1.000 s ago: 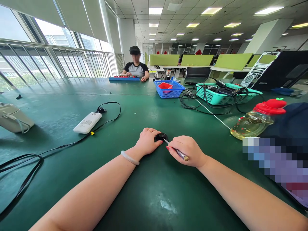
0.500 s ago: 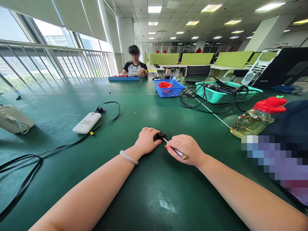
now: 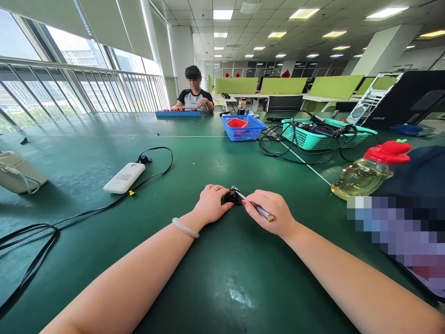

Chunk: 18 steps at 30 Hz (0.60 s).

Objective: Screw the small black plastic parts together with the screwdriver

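Observation:
My left hand (image 3: 212,203), with a pale bangle on its wrist, rests on the green table (image 3: 104,260) with its fingers curled round a small black part (image 3: 232,196). My right hand (image 3: 271,211) pinches a thin metal tool (image 3: 256,208) like a pen. The tool's tip touches the top of the black part. Both hands lie close together at the middle of the table.
A white power bank (image 3: 120,177) with a black cable lies to the left, a beige pouch (image 3: 17,171) at the far left. A bottle with a red cap (image 3: 368,174) lies on its side at right. Blue basket (image 3: 243,128) and teal basket (image 3: 323,134) stand behind. Another person (image 3: 194,95) sits at the far end.
My right hand has lifted slightly and moved a little towards the black part; the tool's tip now rests higher on it. The left hand has stayed put.

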{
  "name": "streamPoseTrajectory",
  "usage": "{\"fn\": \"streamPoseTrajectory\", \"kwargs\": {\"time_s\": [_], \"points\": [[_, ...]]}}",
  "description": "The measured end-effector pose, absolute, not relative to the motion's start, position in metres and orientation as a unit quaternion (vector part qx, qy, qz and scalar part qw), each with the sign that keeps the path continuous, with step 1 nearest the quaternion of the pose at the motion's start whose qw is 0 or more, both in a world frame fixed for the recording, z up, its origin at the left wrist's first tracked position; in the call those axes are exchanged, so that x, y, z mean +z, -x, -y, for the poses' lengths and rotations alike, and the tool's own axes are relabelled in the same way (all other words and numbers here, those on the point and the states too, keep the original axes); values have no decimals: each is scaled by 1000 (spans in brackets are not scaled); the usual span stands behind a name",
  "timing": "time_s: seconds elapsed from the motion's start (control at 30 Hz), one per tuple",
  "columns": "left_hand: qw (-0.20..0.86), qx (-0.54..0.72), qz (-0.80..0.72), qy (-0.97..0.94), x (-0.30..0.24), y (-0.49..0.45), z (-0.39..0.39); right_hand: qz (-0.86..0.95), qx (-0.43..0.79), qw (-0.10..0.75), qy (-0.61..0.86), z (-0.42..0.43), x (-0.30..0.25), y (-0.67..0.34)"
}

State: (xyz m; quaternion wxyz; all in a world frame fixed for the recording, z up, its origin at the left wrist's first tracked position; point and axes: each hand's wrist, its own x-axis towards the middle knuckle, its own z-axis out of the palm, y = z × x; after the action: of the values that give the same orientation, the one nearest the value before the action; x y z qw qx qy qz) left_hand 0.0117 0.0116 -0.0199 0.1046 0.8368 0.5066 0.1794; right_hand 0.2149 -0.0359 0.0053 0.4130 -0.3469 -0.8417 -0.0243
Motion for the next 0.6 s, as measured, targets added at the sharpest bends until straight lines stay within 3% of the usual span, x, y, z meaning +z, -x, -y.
{"fn": "streamPoseTrajectory", "kwargs": {"time_s": [0.13, 0.37, 0.6], "points": [[110, 182, -502, -838, -20, -12, -11, 763, 44, 463, 448, 25, -1, -219], [115, 179, -510, -833, -18, -13, -11, 631, 210, 554, 501, 12, -11, -227], [122, 182, -506, -834, -15, -14, -10, 642, 220, 534, 504, 10, -14, -226]]}}
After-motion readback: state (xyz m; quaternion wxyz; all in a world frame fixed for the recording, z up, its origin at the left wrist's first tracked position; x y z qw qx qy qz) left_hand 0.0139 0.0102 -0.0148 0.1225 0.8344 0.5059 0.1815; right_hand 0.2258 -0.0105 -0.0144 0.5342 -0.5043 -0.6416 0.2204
